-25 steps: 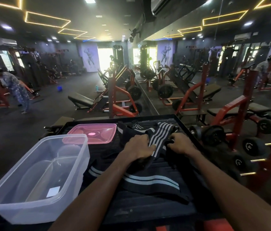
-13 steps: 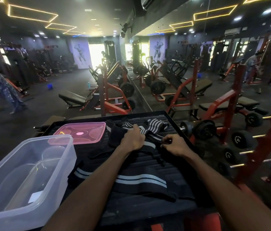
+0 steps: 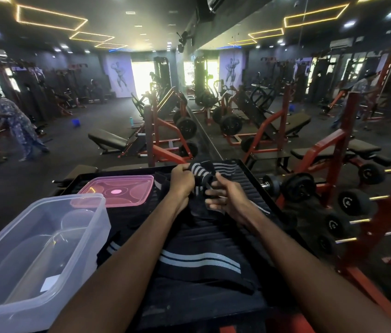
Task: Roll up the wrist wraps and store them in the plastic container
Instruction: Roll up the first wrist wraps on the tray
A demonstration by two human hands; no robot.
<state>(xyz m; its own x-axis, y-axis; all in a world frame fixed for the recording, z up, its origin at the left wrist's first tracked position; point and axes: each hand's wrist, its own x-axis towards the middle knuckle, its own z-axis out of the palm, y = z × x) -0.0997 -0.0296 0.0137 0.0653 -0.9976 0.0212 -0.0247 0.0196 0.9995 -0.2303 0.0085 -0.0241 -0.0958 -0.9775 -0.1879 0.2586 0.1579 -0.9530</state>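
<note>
A black wrist wrap with white stripes is lifted off the black ribbed platform. My left hand grips its upper end, and my right hand holds it just to the right, fingers partly spread. The wrap's tail hangs down between my hands. Another black striped wrap lies flat on the platform between my forearms. The clear plastic container stands with nothing in it at the near left. Its pink lid lies flat behind it.
A dumbbell rack with red frame runs along the right of the platform. Red-and-black benches and weight machines fill the floor ahead, with a mirror wall at right. A person bends over at far left.
Both hands have lifted the far striped wrap off the platform and brought it together between them. The camera view has shifted slightly.
</note>
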